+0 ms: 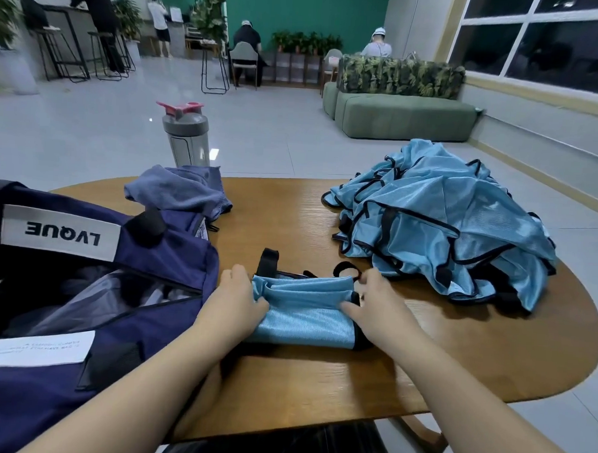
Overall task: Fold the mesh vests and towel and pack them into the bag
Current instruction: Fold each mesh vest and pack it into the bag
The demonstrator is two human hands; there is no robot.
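Both hands worked one folded mesh vest (304, 312) at the near middle of the wooden table (456, 353). On the left, the left hand (234, 293) gripped the vest's left end, thumb on top and fingers curled into the bunched blue layers. Opposite it, the right hand (378, 303) pinched the right end, thumb laid across the top fold and fingers bent over the black-trimmed edge.

Starting from the far left, the navy bag (82, 285) lay on the table with its mouth open toward the person and a white label reading LVQUE on its flap; its side touched the left hand. Behind the bag, a crumpled blue-grey towel (179, 190) sat at the table's far edge, partly resting on the bag. A grey shaker bottle (186, 135) with a pink lid stood upright just behind the towel.

To the right, well apart from the folded vest's far end, a loose pile of unfolded mesh vests (441, 225) in light blue with black trim was heaped on the table's right side.

Beyond the table, a green sofa (398, 114) stood under the window, and several people sat or stood in the background.
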